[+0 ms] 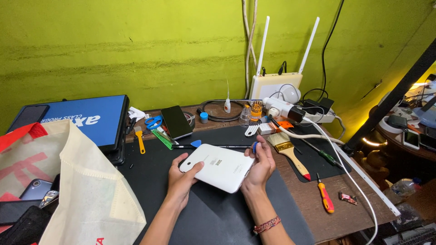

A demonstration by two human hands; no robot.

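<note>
Nearest the camera, two bare forearms rise from the bottom edge; the right wrist carries a red braided bracelet (267, 224). The left hand (181, 178) grips the left end of a white tablet (219, 167), thumb on top and fingers curled beneath. The right hand (260, 165) closes round the tablet's right end, and a small blue pick (255, 146) shows at its fingertips, against the tablet's upper right corner. The tablet is held back side up, slightly tilted, just above a dark work mat (218, 213) that covers the middle of a brown wooden table (345, 218).

At lower left lies a cream fabric bag (77, 190) with red markings; a phone in a blue case (34, 188) sits beside it. To the right of the hands, on the table, lie an orange-handled screwdriver (324, 197) and a small dark sweet wrapper (347, 197). A paintbrush (290, 154) with a wooden handle and red tip rests on the mat near the right hand.

Beyond the tablet, a blue triangular pick (196, 143) and a thin black tool (218, 146) lie on the mat. Further back: a yellow-handled brush (140, 140), blue-handled scissors (153, 121), and a black phone (176, 121) face up. A blue case (86, 120) sits at far left with a dark phone (28, 116) on it.

At the rear, against the green wall (136, 50), stands a white router (274, 84) with two upright antennas, next to a white power strip (318, 118) with cables
</note>
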